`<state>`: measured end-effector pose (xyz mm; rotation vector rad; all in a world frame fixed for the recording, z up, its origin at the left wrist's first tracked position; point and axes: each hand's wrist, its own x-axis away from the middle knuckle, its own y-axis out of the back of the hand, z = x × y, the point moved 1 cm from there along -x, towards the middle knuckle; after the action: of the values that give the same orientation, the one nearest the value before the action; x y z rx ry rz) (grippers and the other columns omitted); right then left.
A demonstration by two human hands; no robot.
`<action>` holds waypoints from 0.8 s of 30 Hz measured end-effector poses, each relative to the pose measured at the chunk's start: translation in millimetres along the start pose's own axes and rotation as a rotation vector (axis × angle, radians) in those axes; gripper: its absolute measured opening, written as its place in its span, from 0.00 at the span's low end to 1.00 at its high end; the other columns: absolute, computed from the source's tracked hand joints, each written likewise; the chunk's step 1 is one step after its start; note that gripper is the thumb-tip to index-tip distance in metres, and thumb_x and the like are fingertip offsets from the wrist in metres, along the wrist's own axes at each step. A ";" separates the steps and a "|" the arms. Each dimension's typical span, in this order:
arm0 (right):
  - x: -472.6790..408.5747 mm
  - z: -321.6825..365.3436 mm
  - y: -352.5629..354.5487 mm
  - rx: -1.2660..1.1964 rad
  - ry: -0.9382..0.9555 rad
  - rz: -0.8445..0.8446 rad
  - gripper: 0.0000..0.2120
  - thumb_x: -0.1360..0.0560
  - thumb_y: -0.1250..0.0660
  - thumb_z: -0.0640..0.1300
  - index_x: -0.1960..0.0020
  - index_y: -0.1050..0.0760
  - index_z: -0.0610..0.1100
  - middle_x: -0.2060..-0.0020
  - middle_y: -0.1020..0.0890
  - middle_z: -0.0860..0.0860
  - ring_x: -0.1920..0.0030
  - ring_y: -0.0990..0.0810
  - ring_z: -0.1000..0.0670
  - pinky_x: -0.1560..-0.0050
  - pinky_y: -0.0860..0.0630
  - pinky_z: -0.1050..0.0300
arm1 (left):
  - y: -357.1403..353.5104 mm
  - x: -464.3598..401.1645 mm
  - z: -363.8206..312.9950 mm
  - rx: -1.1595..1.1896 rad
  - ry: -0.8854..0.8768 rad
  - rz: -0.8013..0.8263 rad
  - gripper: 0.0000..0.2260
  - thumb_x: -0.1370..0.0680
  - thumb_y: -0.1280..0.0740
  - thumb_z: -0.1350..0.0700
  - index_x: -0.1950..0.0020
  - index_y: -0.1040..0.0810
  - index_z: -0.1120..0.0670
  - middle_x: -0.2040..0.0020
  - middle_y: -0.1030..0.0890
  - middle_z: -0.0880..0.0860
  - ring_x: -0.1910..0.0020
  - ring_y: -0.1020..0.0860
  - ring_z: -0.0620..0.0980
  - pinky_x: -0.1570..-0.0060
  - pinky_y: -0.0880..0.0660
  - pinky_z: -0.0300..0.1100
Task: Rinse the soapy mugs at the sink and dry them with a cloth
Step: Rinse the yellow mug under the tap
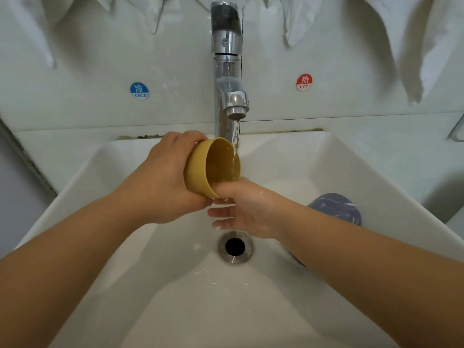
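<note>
head view: left hand [163,179] grips yellow mug [213,167] around its outer wall, mug tipped on its side, mouth toward 3 o'clock, sitting at 3 o'clock of the palm. water stream [235,139] from tap [227,71] falls at the mug's rim. right hand [241,209] at 5 o'clock of the mug, fingers straight, relaxed, top finger touching the lower rim, holding nothing. blue mug [336,207] lies in sink [326,159] at 3 o'clock, behind the right forearm. drain [235,246] at 6 o'clock.

White tiled wall [100,59] w/ cold sticker [139,91], hot sticker [304,82].
</note>
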<state>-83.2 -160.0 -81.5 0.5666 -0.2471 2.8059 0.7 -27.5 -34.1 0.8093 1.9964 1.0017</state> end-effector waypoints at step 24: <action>17.0 12.5 -1.0 0.167 0.065 -0.005 0.19 0.23 0.34 0.42 0.34 0.34 0.46 0.45 0.25 0.44 0.54 0.22 0.48 0.52 0.22 0.52 | 2.7 1.0 -6.9 -0.080 0.006 -0.007 0.44 0.39 0.19 0.47 0.29 0.38 0.43 0.33 0.35 0.48 0.36 0.36 0.48 0.43 0.30 0.47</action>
<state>-93.6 -157.9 -63.2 0.5094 0.0016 2.8510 -5.1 -27.9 -29.3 0.7560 1.9503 1.0734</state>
